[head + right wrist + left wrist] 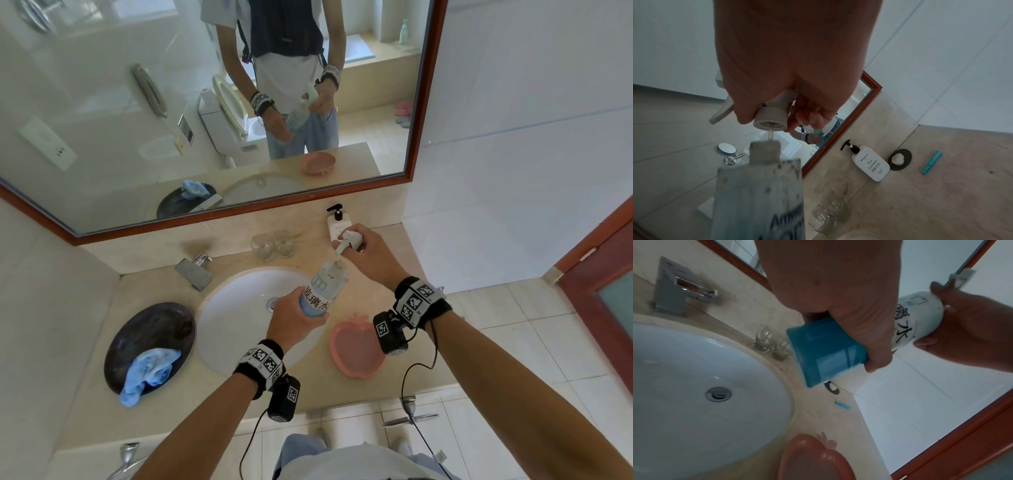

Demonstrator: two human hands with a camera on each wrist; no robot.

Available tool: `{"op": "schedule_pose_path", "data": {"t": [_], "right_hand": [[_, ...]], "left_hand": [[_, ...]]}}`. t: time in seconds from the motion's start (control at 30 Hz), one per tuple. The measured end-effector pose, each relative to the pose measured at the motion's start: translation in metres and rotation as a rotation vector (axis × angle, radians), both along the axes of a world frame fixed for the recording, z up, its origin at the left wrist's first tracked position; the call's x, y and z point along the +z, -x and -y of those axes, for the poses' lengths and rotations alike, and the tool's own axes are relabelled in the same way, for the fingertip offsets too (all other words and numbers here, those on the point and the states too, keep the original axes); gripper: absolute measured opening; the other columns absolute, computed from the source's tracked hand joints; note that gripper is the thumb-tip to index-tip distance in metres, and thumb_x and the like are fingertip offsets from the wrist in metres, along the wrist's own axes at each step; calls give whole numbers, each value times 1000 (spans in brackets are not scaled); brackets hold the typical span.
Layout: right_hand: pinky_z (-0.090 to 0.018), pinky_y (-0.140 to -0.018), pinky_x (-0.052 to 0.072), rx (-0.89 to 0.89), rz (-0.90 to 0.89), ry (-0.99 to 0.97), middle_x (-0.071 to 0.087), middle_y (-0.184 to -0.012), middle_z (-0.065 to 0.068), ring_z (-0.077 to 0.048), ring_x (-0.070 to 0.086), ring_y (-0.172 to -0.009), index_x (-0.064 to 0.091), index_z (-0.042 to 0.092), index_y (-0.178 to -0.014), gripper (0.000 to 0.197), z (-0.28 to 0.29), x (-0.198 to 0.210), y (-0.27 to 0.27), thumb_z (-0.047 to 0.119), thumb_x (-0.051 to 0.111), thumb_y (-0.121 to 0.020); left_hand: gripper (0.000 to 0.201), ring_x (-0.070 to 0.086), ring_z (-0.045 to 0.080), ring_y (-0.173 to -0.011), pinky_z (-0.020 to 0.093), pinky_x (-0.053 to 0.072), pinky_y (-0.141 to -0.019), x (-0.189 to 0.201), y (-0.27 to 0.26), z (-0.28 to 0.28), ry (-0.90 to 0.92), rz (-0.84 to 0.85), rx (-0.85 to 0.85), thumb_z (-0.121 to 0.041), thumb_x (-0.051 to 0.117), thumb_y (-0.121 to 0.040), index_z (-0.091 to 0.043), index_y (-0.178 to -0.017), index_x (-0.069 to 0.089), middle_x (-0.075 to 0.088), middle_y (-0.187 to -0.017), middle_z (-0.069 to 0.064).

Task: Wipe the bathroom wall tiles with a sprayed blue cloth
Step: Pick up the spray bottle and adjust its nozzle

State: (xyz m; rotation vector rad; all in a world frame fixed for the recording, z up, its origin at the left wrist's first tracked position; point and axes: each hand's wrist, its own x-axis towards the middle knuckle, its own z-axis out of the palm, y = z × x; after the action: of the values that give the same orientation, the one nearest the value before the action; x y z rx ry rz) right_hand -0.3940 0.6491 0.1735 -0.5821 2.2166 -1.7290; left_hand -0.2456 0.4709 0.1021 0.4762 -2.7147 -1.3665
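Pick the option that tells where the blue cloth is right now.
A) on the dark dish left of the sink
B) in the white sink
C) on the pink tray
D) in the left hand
A: the cloth lies crumpled on the dark dish left of the sink, spilling over the dish's near rim; neither hand touches it.
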Motion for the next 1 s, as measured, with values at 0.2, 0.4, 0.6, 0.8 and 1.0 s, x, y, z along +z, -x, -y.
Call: {"op": "schedule_pose_path", "data": {"t": [0.2,0.4,0.6,0.8,1.0], "right_hand": [[-11,-61,47,0,38,5,66,-74,32,13,59,-69,55,14,-99,18,1,13,0,15,72,-98],[-12,-62,47,86,-9,-49,59,-88,5,1,53,-70,57,20,-98,22,-8,31,9,22,78,-93],[-33,-78,54,273,127,-29,68,-110,-6,-13,62,-86,62,21,-133,42,-27,51,22,10,75,-95],[-49,-75,55,130,100,-27,69,-111,-27,-28,62,-84,70,22,-108,24,-22,64,21,24,84,-88],[-42,-64,58,-74,59,-86,71,-89,-23,-22,64,-71,74,5,-96,63,-11,62,13,59,87,-68]], "left_hand": [[42,72,1,-79,21,62,-70,17,16,-9,-15,-12,-10,-29,95,-66,-17,-99,72,77,-90,-9],[46,70,-3,-84,10,56,-67,25,24,-12,-41,37,-66,-27,95,-68,-16,-106,73,75,-94,-10],[42,75,7,-88,23,62,-75,34,29,-8,-97,75,-131,-27,96,-70,-18,-105,73,77,-100,-7],[40,72,-4,-80,14,57,-66,43,34,-11,-94,33,-126,-24,96,-70,-17,-102,73,77,-96,-7],[40,66,-15,-76,8,54,-65,49,36,-16,-83,8,-123,-22,95,-70,-23,-101,70,71,-92,-16]]}}
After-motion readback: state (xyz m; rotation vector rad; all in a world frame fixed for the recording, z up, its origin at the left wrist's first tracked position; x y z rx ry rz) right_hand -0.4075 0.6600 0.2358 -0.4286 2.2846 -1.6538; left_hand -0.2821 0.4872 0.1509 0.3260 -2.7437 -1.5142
